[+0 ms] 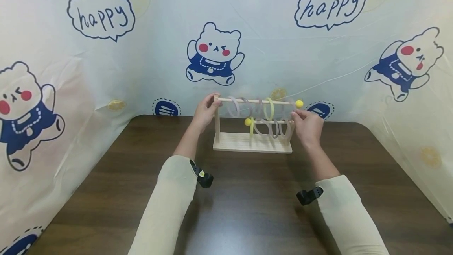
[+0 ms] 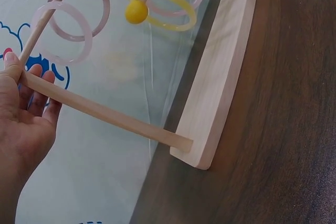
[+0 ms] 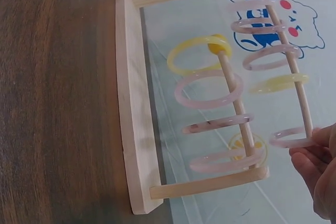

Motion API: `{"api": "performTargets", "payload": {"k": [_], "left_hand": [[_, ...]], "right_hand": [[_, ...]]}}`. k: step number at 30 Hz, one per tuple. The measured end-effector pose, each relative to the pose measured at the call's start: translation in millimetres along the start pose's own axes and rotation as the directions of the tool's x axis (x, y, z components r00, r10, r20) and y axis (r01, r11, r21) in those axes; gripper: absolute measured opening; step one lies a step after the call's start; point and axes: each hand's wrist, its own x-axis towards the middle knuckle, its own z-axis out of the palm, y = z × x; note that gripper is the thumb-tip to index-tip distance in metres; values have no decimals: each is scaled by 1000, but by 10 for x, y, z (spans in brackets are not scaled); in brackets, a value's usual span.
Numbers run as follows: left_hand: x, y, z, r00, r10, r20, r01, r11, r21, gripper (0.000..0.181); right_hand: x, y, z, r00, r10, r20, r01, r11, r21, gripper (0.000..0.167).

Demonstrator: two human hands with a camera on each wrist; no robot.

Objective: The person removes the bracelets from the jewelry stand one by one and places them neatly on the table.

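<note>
A wooden bangle rack (image 1: pixel 253 146) has a flat base, posts and two rods, with pink, clouded and yellow bangles on both rods. My left hand (image 1: pixel 206 111) grips the top of its left post (image 2: pixel 100 109), thumb over the corner and fingers behind. At the upper rod's right end, my right hand (image 1: pixel 309 127) pinches a pale pink bangle (image 3: pixel 289 139) between thumb and fingertips. A yellow ball (image 1: pixel 299 104) caps that rod just above the hand. Another yellow ball (image 1: pixel 248 122) ends the lower rod, beside a yellow bangle (image 3: pixel 176 59).
The rack stands near the back of a dark brown wooden table (image 1: pixel 244 200). Behind and at both sides hangs a pale cloth (image 1: pixel 262 62) printed with bears and "happy" bubbles. Each sleeve cuff has a black wrist camera (image 1: pixel 204 178).
</note>
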Motion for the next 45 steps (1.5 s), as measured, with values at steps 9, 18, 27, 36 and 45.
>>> {"api": "performTargets", "payload": {"k": [9, 18, 27, 36, 45], "left_hand": [[11, -24, 6, 1000, 1, -4, -1, 1000, -22, 47], [13, -27, 16, 1000, -5, -6, 5, 1000, -22, 46], [2, -17, 9, 1000, -29, -7, 29, 999, -20, 46], [-2, -9, 5, 1000, -25, -7, 25, 1000, -13, 46], [-1, 9, 2, 1000, -25, -4, 24, 999, -21, 47]], "right_hand": [[-8, 6, -36, 999, 14, -40, -12, 999, 52, 21], [-20, 51, -86, 994, 7, -110, 2, 997, 78, 19], [-11, 92, -125, 990, 19, -142, -12, 998, 56, 20], [-5, 119, -199, 975, -63, -214, 68, 998, 16, 19], [-6, 78, -325, 956, -121, -267, 125, 992, 1, 22]]}}
